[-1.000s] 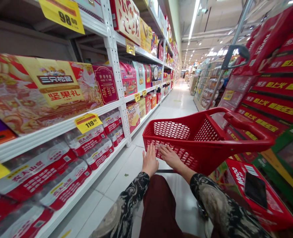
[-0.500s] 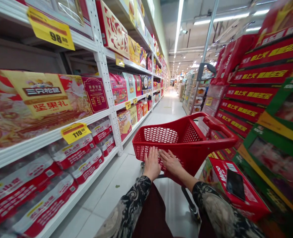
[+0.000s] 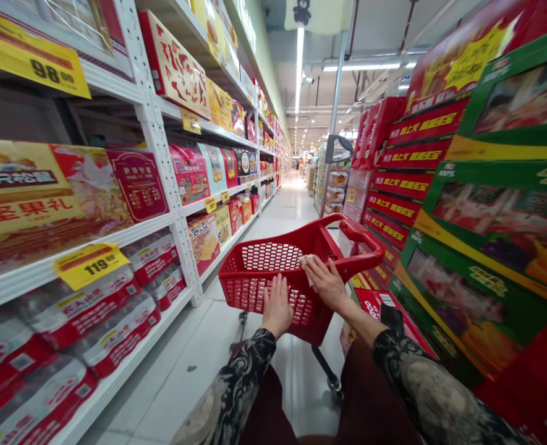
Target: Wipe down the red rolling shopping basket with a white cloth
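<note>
A red plastic shopping trolley [image 3: 273, 272] with a mesh basket rolls in front of me, its long handle [image 3: 361, 244] rising to the right. My left hand [image 3: 277, 307] lies flat on the near mesh wall, fingers spread. Higher on the basket, my right hand [image 3: 326, 284] presses a small pale scrap [image 3: 307, 264], perhaps tissue, between its fingertips and the upper rim. Both patterned dark sleeves enter from the bottom of the view. Nothing else shows inside the basket.
White shelves [image 3: 162, 148] on the left carry bottled water packs [image 3: 110, 327] and gift boxes. Stacked red and green boxes [image 3: 481, 204] line the right side, with a dark phone [image 3: 391, 317] lying on a low red box. The tiled aisle floor [image 3: 273, 216] runs ahead.
The view has turned left and moved further along the aisle with the trolley. My right hand has slid up toward the rim, and the pale scrap now shows at its fingertips.
</note>
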`<state>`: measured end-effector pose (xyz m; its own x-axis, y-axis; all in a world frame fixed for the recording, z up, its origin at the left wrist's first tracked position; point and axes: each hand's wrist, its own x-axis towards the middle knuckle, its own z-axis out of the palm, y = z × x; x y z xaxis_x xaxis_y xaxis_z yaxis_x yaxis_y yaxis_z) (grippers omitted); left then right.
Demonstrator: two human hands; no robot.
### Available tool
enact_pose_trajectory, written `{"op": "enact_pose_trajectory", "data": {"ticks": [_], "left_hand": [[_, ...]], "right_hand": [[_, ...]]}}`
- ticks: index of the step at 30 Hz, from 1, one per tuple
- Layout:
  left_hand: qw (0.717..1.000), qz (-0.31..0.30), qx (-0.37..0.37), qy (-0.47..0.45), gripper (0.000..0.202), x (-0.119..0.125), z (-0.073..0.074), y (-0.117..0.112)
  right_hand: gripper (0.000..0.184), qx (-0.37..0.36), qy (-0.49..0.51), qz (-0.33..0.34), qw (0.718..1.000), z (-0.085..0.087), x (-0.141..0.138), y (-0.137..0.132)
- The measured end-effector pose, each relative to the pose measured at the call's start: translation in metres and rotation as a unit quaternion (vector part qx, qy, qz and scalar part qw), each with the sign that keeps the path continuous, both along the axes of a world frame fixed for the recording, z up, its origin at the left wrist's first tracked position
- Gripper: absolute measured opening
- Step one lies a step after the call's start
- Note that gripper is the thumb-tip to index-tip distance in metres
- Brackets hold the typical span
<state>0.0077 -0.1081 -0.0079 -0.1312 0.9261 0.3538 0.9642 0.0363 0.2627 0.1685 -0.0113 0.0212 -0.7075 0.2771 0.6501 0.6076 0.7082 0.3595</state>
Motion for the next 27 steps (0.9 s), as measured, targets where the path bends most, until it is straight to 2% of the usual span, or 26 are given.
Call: {"op": "enact_pose_trajectory", "data": {"ticks": [4,6,7,9,11,14,16,17,19,21,25,27], "left_hand": [[1.000,-0.023,-0.008,0.008,0.073,0.013,0.004,-0.004],[0.999,-0.033,-0.006,0.015,0.072,0.017,0.003,-0.005],[0.999,-0.036,-0.007,0.016,0.072,0.018,0.003,-0.004],[0.999,-0.040,-0.015,0.014,0.073,0.023,0.004,-0.003],[0.999,-0.047,-0.021,0.011,0.074,0.028,0.008,-0.001],[0.998,-0.062,-0.009,0.020,0.074,0.037,0.021,0.003],[0.997,-0.072,-0.004,0.026,0.074,0.043,0.030,0.004],[0.997,-0.075,-0.005,0.028,0.075,0.046,0.035,0.005],[0.996,-0.083,-0.010,0.028,0.076,0.052,0.041,0.006],[0.995,-0.092,-0.007,0.028,0.077,0.057,0.043,0.006],[0.993,-0.113,-0.005,0.029,0.078,0.065,0.041,0.004],[0.992,-0.119,-0.008,0.031,0.077,0.065,0.039,0.003]], "right_hand": [[0.043,-0.022,-0.066,0.018,0.997,-0.049,0.007,-0.006],[0.040,-0.026,-0.086,0.035,0.995,-0.062,0.011,-0.011],[0.040,-0.024,-0.087,0.041,0.995,-0.062,0.014,-0.013],[0.043,-0.015,-0.063,0.043,0.997,-0.046,0.022,-0.016],[0.049,0.000,-0.006,0.020,1.000,-0.017,0.034,-0.014],[0.049,0.023,0.099,-0.066,0.993,0.033,0.062,0.000],[0.047,0.024,0.146,-0.138,0.979,0.054,0.084,0.011],[0.046,0.021,0.162,-0.172,0.972,0.059,0.094,0.015],[0.045,0.012,0.172,-0.217,0.961,0.059,0.108,0.017],[0.046,0.002,0.152,-0.218,0.964,0.047,0.108,0.011],[0.045,-0.020,0.072,-0.132,0.988,0.017,0.073,-0.011],[0.045,-0.025,0.040,-0.087,0.995,0.012,0.056,-0.016]]}}
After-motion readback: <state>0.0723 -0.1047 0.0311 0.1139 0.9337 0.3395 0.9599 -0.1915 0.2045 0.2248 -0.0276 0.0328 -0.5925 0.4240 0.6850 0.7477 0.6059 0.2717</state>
